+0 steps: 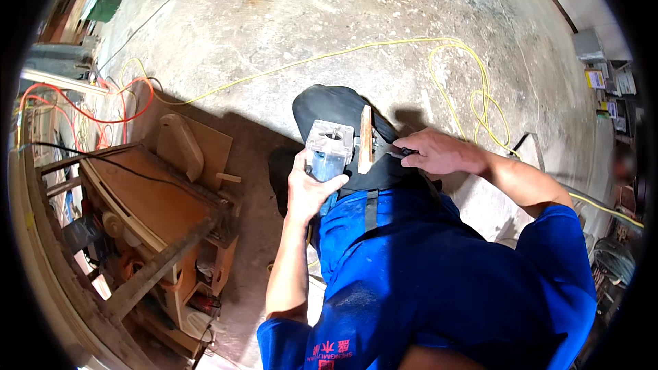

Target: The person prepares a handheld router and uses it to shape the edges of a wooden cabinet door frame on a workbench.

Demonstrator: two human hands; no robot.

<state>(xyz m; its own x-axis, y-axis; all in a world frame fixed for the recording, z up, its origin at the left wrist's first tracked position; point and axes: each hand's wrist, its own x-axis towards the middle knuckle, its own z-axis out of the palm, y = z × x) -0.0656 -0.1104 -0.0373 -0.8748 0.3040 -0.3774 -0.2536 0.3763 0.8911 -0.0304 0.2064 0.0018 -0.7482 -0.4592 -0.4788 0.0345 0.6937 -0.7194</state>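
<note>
My left hand [307, 188] is wrapped round the blue body of a trim router [330, 142]. Its clear square base faces up, with a round opening in the middle. Beside the base, a narrow wooden strip [366, 138] stands on edge, apparently joined to it by a metal bracket. My right hand [439, 152] is closed, thumb and fingers pinching a small dark piece to the right of the strip; its kind is too small to make out. Both hands are over my lap, above dark cloth.
At left stands a wooden workbench [147, 185] with shelves and tools. A yellow cord [329, 55] runs over the concrete floor [274, 20] and coils at right. Red hoses [147, 99] loop near the bench. Boxes [595, 79] line the right wall.
</note>
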